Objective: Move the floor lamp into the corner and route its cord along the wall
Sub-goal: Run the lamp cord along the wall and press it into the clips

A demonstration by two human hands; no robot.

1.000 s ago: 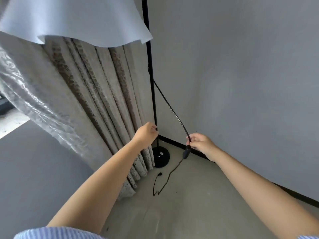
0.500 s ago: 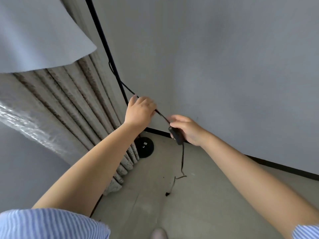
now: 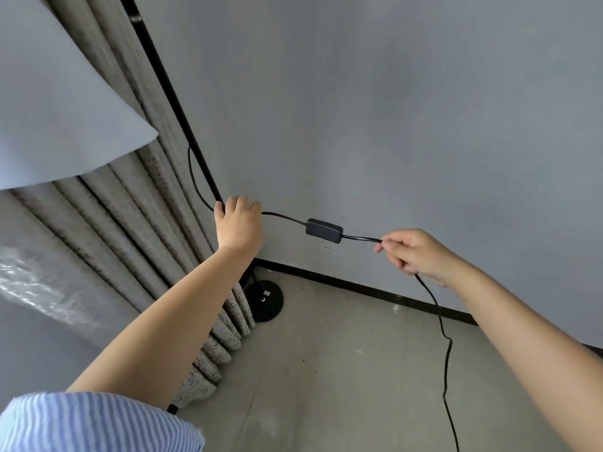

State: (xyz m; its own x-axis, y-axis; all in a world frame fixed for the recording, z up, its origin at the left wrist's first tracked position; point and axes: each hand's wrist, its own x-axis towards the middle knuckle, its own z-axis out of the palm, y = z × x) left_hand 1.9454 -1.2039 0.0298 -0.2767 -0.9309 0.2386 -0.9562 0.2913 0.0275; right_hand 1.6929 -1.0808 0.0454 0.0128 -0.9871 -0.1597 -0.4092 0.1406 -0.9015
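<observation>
2 hands (image 3: 239,223) (image 3: 412,252) stretch the cord (image 3: 284,216) taut.

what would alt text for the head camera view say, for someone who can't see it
A person stretches a black lamp cord between two bare hands in front of a grey wall: the left hand grips the lamp pole, the right hand pinches the cord past its inline switch. The round base stands in the corner beside a curtain.
</observation>
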